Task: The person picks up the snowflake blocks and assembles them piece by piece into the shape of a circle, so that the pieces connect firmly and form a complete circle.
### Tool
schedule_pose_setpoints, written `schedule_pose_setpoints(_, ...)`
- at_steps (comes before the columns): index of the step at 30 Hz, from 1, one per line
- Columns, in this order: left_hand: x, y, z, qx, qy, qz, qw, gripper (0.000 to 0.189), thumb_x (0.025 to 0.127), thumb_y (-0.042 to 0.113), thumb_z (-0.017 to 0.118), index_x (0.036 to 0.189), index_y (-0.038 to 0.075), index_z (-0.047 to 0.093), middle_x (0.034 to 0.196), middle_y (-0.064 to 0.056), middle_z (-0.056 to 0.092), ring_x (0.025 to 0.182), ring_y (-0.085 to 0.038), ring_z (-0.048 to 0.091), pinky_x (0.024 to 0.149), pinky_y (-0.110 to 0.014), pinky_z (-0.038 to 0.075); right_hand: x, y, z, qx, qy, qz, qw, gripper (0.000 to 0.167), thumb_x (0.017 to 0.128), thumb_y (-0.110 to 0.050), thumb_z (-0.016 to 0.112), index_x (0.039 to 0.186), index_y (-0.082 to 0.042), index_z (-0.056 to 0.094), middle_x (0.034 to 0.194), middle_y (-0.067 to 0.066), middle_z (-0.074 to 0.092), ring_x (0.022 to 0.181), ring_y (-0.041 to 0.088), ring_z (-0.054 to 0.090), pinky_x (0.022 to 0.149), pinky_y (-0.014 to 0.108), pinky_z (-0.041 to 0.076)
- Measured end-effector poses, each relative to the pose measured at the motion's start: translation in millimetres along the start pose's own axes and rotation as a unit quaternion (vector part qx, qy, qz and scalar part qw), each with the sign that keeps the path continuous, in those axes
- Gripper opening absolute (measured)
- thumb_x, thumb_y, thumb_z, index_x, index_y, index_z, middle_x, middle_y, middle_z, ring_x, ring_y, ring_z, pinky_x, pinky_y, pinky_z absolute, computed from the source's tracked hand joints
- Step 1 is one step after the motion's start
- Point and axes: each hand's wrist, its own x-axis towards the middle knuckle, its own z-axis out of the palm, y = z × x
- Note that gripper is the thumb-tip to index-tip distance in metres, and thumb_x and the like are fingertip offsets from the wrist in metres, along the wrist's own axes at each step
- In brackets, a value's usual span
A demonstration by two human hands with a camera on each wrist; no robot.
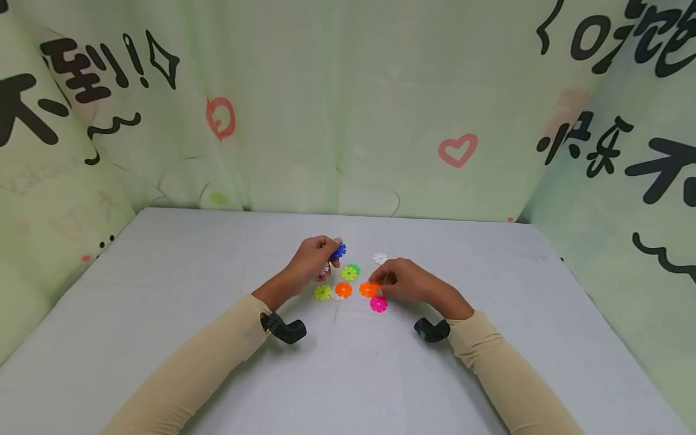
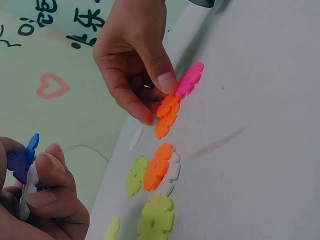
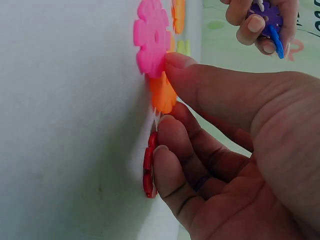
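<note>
My left hand (image 1: 314, 258) pinches several joined flower-shaped plastic discs: a purple disc (image 3: 272, 19), a blue disc (image 3: 276, 41) seen edge-on, and a white disc (image 2: 29, 187) between finger and thumb. To its right, my right hand (image 1: 408, 280) reaches down to the table with thumb and fingers around an orange disc (image 3: 163, 94). A pink disc (image 1: 379, 304) overlaps that orange one, right at the thumb tip. Under the fingers in the right wrist view a red disc (image 3: 149, 167) stands edge-on; the hand hides it from the head view.
Between the hands lie a second orange disc (image 1: 344, 290) on a white one, yellow-green discs (image 1: 322, 292), and a green disc (image 1: 356, 269). A white disc (image 1: 380, 258) lies behind the right hand. Printed curtains (image 1: 337, 109) enclose the white table (image 1: 348, 374) at back and sides.
</note>
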Motion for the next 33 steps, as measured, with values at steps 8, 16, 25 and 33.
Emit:
schedule_pose_setpoints(8,1.9,-5.0,1.4,-0.002,-0.013,-0.004,0.9999,0.032,0.101,0.037,0.052,0.105,0.006,0.058,0.083,-0.01,0.059,0.056,-0.018,0.046,0.05,-0.022,0.043,-0.9,0.3,-0.6,-0.001,-0.012,-0.001,0.9999,0.016,0.085,-0.007,0.074,0.101,-0.007,0.071,0.09,-0.001,0.063,0.083,0.018,0.056,0.075,0.03,0.05)
schedule_pose_setpoints(16,-0.2,-10.7,7.0,0.0,-0.013,0.001,0.9999,0.029,0.102,0.028,0.051,0.121,0.008,0.06,0.077,-0.008,0.056,0.054,-0.017,0.044,0.048,-0.022,0.04,-0.6,4.7,-1.2,0.018,-0.005,-0.022,0.9996,0.008,0.086,-0.004,0.072,0.093,-0.007,0.068,0.085,0.0,0.061,0.08,0.019,0.054,0.073,0.031,0.05)
schedule_pose_setpoints(25,-2.4,-11.6,8.5,0.013,-0.021,-0.002,0.9997,0.028,0.103,0.022,0.049,0.123,0.006,0.061,0.079,-0.009,0.056,0.055,-0.016,0.042,0.046,-0.021,0.04,-0.5,0.6,-3.1,0.036,0.036,-0.006,0.9987,0.017,0.088,-0.002,0.067,0.105,-0.005,0.071,0.082,0.002,0.063,0.065,0.019,0.055,0.062,0.031,0.051)
schedule_pose_setpoints(33,-3.8,-13.7,10.8,0.014,-0.028,-0.013,0.9994,0.029,0.104,0.023,0.046,0.123,0.006,0.06,0.078,-0.007,0.052,0.059,-0.016,0.042,0.048,-0.023,0.039,3.2,-3.7,-3.5,0.045,0.077,0.0,0.996,0.018,0.092,-0.003,0.062,0.107,-0.005,0.071,0.09,0.005,0.066,0.069,0.018,0.061,0.062,0.03,0.053)
